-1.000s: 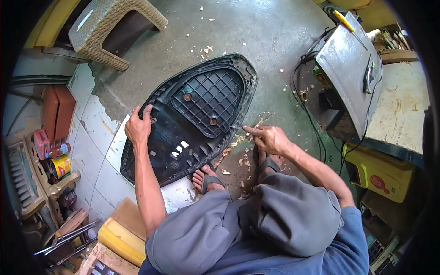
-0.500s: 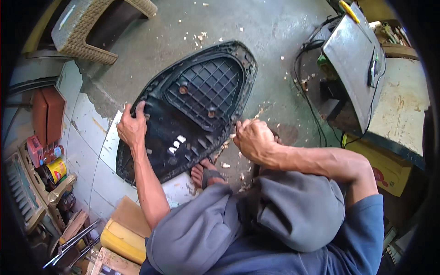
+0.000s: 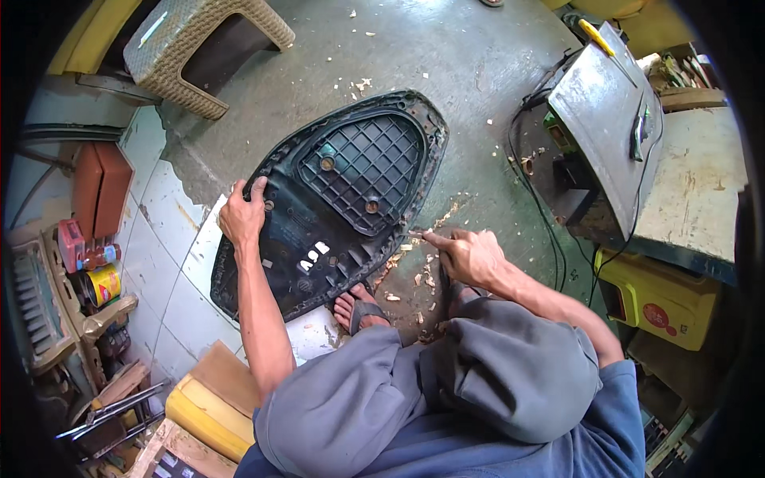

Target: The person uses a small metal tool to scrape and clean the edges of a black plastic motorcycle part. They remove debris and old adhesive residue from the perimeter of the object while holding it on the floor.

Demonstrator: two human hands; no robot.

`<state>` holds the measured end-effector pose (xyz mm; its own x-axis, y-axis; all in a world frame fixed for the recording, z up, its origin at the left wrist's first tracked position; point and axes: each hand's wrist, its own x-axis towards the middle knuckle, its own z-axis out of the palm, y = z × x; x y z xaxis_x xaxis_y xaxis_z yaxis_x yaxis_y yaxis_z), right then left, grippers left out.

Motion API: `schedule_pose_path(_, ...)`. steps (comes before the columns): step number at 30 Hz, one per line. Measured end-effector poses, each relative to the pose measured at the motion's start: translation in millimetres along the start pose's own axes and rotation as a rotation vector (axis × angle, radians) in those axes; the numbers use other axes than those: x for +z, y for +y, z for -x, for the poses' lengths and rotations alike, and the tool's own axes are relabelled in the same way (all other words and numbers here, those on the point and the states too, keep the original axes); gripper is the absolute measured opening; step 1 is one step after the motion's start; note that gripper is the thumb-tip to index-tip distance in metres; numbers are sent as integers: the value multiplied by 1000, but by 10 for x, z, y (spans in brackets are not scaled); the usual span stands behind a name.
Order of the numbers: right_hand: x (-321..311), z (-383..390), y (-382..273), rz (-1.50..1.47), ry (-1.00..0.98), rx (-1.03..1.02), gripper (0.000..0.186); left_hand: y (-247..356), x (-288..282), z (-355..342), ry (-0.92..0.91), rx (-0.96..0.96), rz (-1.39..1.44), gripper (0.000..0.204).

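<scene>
Left grip pinching seat base; right grip half-curled, contents unclear.

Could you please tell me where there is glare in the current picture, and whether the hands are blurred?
Head view: pale glare on the grey metal panel and the upper part of the floor; head view: left hand, right hand and black seat base look fairly sharp; head view: the corners fall to black.
</scene>
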<state>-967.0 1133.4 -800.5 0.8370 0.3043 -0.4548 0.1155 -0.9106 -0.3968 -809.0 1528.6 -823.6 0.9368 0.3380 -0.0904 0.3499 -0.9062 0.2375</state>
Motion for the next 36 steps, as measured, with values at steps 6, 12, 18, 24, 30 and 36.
schedule_pose_path(6,-520,-345,-673,501,-240,-242,29,77,-92,110,27,-3,68,80)
schedule_pose_path(12,-90,-405,-769,472,-314,-81,38,32,-19,60,-35,-23,-4,76)
schedule_pose_path(18,77,-307,-115,82,-175,-119,65,-8,45,8,33,-12,39,74)
schedule_pose_path(24,-155,-171,-198,122,-15,-188,56,-86,121,-3,12,3,23,79)
schedule_pose_path(30,-645,-149,-376,370,-75,-21,49,-148,192,59,29,-26,49,81)
schedule_pose_path(36,-818,-254,-473,539,-222,-73,50,-111,127,80,58,-22,36,78)
